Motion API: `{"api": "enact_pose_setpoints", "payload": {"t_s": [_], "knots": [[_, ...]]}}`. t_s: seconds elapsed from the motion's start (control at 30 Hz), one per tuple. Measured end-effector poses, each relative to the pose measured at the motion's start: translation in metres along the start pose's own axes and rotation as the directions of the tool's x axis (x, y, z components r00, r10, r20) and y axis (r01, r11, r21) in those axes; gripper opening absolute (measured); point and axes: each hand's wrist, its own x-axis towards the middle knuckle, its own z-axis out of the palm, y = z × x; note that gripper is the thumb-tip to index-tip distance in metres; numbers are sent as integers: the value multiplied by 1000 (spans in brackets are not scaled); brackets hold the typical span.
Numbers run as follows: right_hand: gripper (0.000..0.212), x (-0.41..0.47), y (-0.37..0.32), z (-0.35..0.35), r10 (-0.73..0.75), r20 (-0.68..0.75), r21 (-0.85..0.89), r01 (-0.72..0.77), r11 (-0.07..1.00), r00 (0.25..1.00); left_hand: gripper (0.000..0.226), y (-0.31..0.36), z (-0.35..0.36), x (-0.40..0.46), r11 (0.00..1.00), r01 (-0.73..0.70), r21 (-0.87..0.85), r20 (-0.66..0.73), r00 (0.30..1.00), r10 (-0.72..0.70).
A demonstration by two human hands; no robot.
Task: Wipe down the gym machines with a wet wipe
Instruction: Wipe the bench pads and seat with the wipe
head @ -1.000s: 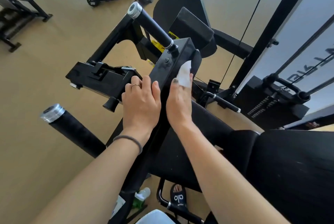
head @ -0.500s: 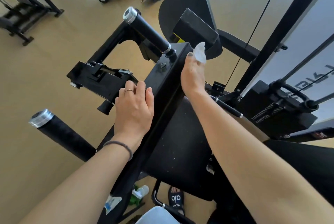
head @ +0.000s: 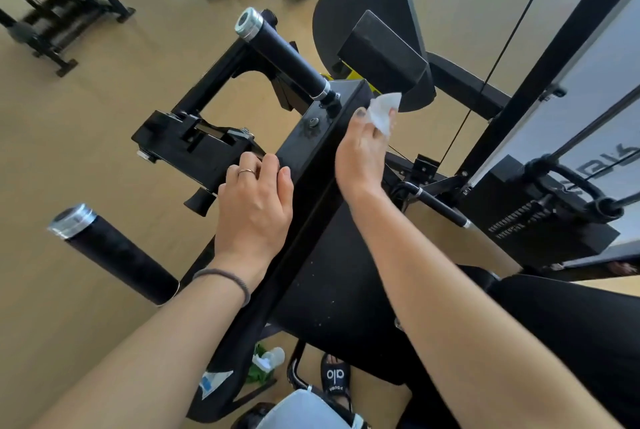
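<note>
Nearest the person, a foot in a black slide sandal (head: 334,378) stands on the tan floor beside a green-and-white bottle (head: 268,359) under the machine's frame. Above that, the black seat pad (head: 332,273) spreads out between the two forearms. The left hand (head: 254,207), with a ring on one finger and a dark hair tie (head: 225,278) at the wrist, rests on the left edge of the black rectangular arm beam (head: 311,151), fingers curled over its side. A foam-covered roller (head: 114,255) with a silver cap juts out to the left. Farther up, the right hand (head: 362,151) pinches a white wet wipe (head: 382,112) against the beam's right edge near its top end. Just beyond sits a second black handle (head: 287,60) with a chrome cap, then a black angled pad (head: 381,51). At right stands the weight stack (head: 540,217), and other gym machines (head: 52,13) stand far across the floor.
</note>
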Motion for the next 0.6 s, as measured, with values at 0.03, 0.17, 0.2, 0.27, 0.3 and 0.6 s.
{"api": "enact_pose_setpoints", "payload": {"t_s": [0.03, 0.17, 0.2, 0.27, 0.3, 0.6], "knots": [[63, 8, -1, 1, 6, -3, -16, -6, 1000, 1000, 35, 0, 0, 0, 1000, 2, 1, 2, 1000, -2], [70, -19, 10, 8, -19, -8, 39, 20, 999, 1000, 34, -1, 1, 1, 1000, -2, 20, -5, 1000, 2], [69, -35, 15, 10, 0, 16, 67, -1, 998, 1000, 33, -1, 1, 1, 1000, -5, 23, -8, 1000, 5], [64, -76, 26, 16, 143, 104, 144, -157, 977, 984, 31, -1, 1, 1, 999, -15, 33, -15, 1000, 16], [58, -99, 31, 16, 211, 155, 162, -235, 958, 965, 31, -1, 1, 1, 999, -21, 40, -16, 1000, 21], [71, -12, 9, -7, 365, 151, 370, -395, 841, 919, 33, -1, 2, 1, 1000, 5, -5, 14, 1000, -5]]}}
